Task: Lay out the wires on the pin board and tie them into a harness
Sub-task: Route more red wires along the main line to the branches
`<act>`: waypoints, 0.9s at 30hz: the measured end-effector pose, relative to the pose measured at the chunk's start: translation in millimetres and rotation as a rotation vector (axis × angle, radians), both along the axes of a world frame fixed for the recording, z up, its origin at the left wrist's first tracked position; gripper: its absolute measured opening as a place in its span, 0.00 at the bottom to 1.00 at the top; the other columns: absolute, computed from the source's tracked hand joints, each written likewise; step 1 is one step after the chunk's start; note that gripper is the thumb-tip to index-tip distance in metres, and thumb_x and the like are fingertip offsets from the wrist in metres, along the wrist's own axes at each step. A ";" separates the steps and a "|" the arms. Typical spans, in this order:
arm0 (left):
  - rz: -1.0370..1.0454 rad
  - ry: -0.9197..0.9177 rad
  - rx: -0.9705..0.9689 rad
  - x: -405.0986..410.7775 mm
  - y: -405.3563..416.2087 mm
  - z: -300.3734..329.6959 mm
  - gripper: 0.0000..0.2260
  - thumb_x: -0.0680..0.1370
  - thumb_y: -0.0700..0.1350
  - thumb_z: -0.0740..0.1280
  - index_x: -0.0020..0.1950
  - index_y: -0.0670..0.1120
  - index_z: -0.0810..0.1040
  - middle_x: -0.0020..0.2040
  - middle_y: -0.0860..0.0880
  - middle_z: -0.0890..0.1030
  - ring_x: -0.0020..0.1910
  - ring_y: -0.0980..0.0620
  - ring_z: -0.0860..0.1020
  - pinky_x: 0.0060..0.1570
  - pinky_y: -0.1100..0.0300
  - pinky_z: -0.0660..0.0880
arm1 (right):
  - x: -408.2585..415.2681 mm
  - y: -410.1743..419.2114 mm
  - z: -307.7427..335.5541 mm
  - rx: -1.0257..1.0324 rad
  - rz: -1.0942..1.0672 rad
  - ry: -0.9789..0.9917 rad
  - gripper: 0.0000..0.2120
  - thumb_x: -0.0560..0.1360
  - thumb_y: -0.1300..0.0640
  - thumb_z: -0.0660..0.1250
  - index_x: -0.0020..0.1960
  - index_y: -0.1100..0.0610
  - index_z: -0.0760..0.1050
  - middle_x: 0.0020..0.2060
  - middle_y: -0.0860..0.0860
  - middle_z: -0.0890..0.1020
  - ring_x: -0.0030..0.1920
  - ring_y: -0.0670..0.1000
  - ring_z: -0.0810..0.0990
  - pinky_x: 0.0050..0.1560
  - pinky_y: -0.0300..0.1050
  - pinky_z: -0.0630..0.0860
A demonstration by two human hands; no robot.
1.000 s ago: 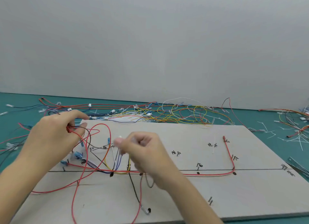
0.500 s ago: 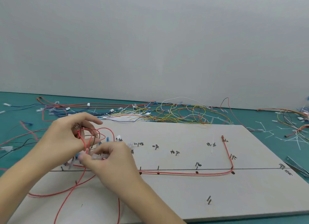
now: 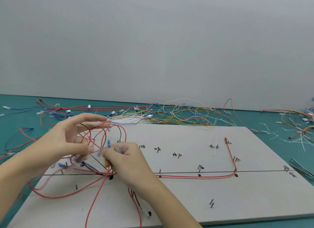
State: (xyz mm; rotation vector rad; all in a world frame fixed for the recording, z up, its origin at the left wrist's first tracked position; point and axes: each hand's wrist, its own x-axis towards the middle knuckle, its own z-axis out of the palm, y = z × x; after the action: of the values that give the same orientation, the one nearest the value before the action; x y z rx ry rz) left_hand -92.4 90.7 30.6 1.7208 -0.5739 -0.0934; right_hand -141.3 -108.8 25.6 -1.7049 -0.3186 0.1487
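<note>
Both hands' grip works tangled wires (image 3: pixel 105 137) at pin board's (image 3: pixel 220 190) left edge.

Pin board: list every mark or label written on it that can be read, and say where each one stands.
Black handwritten marks on the board, beside its pins; they look like Chinese characters, and none is sharp enough to quote:
Mark at the red wire's upper end: blurred.
Marks in the middle row: blurred.
Mark at the right edge: blurred.
No printed brand or number shows.
</note>
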 end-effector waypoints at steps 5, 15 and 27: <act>0.030 0.138 -0.060 7.0 8.1 -1.6 0.24 0.64 0.44 0.73 0.60 0.49 0.80 0.61 0.45 0.81 0.50 0.47 0.83 0.31 0.54 0.79 | -2.3 -1.8 0.5 0.156 0.014 0.024 0.09 0.78 0.60 0.65 0.41 0.60 0.79 0.28 0.51 0.76 0.20 0.39 0.70 0.23 0.27 0.63; 0.029 0.221 -0.222 12.1 10.8 -5.0 0.17 0.65 0.38 0.72 0.53 0.46 0.83 0.56 0.39 0.83 0.40 0.54 0.82 0.37 0.61 0.80 | -0.6 0.4 -3.2 0.216 -0.073 0.097 0.11 0.73 0.63 0.71 0.44 0.74 0.79 0.33 0.57 0.81 0.37 0.43 0.77 0.43 0.31 0.73; 0.612 -0.094 -0.193 20.8 43.2 12.6 0.11 0.79 0.35 0.62 0.55 0.47 0.80 0.48 0.57 0.85 0.44 0.64 0.82 0.45 0.72 0.78 | 0.9 -14.7 8.6 0.175 -0.102 0.089 0.14 0.73 0.64 0.68 0.45 0.77 0.72 0.26 0.61 0.72 0.22 0.42 0.66 0.25 0.28 0.62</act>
State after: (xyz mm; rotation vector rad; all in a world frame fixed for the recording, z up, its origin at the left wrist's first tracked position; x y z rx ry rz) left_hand -71.6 134.0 43.1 1.6471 -0.1001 0.4641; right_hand -140.5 -123.5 34.2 -1.5327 -0.1729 0.1171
